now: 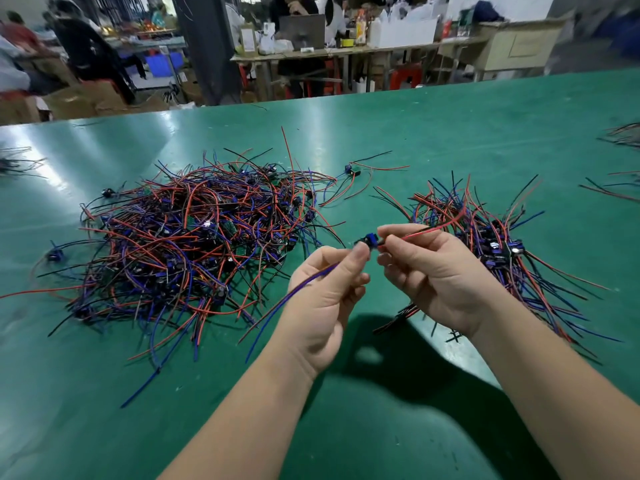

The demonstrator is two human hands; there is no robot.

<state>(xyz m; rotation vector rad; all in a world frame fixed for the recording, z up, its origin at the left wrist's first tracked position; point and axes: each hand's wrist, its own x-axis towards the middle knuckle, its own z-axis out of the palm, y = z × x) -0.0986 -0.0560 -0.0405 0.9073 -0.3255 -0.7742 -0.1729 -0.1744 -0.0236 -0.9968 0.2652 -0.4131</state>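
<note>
The small blue module [370, 238] is held between the two hands, in the air above the green surface [450, 133]. The left hand [322, 296] has a closed grip on it. Its thumb and forefinger pinch the module's left end, and the other fingers curl round the blue and purple leads [294, 299]. Those leads run down across the palm and hang out below the wrist toward the surface. The right hand [433, 271] also has a closed grip, with thumb and forefinger pinching the red lead [436, 226] just beside the module. That lead arcs up and to the right from the fingertips. The fingertips cover most of the module; it looks like a small circuit part with a blue block, but I cannot tell more than that.

Just behind and to the right of the right hand lies a smaller bundle [491, 237] of similar parts. Its leads fan out both ways and its dark and blue bodies are gathered near the middle. To the left of the left hand, apart from it, spreads a larger tangled heap [187, 244] of red, blue, purple and black leads with little green boards among them.

A single loose part [352, 169] lies on the surface beyond the gap between the two heaps. Another stray part [108, 193] sits at the far left rim of the big heap. More wires [620, 133] lie blurred at the surface's right edge. Past the far edge stands a workbench with a laptop [301, 29], where people are sitting.
</note>
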